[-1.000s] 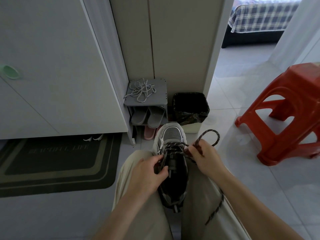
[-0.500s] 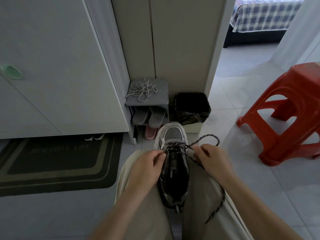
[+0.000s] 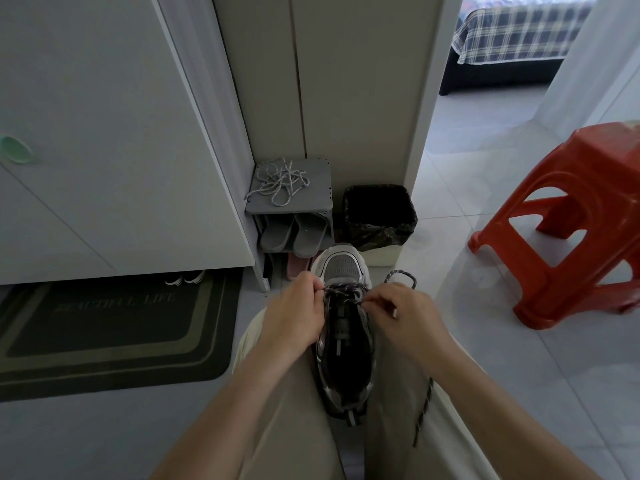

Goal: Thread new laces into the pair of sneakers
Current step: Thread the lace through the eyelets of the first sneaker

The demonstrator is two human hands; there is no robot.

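The sneaker (image 3: 346,344) is lying between the person's knees, on the lap of the beige trousers (image 3: 287,410), with its grey mesh toe pointing away and its dark opening facing up. A dark speckled lace (image 3: 348,292) is crossing the eyelets nearest the toe. The left hand (image 3: 294,315) is resting against the shoe's left side, its fingers (image 3: 311,284) curled and pinching the lace at the left eyelets. The right hand (image 3: 407,318) is sitting at the right side, its fingers (image 3: 375,299) pinching the lace there. A loop of the lace is rising beyond the right hand, and a loose end is trailing down over the right thigh. Beyond the toe, a small grey shoe rack (image 3: 323,174) is standing against the wall, carrying a tangle of pale laces (image 3: 280,183) on top and grey slippers (image 3: 294,233) beneath. A black-lined bin (image 3: 379,216) is standing just beside it. A red stool (image 3: 571,220) is standing on the tiled floor to the right, and a dark doormat (image 3: 104,327) is lying to the left.
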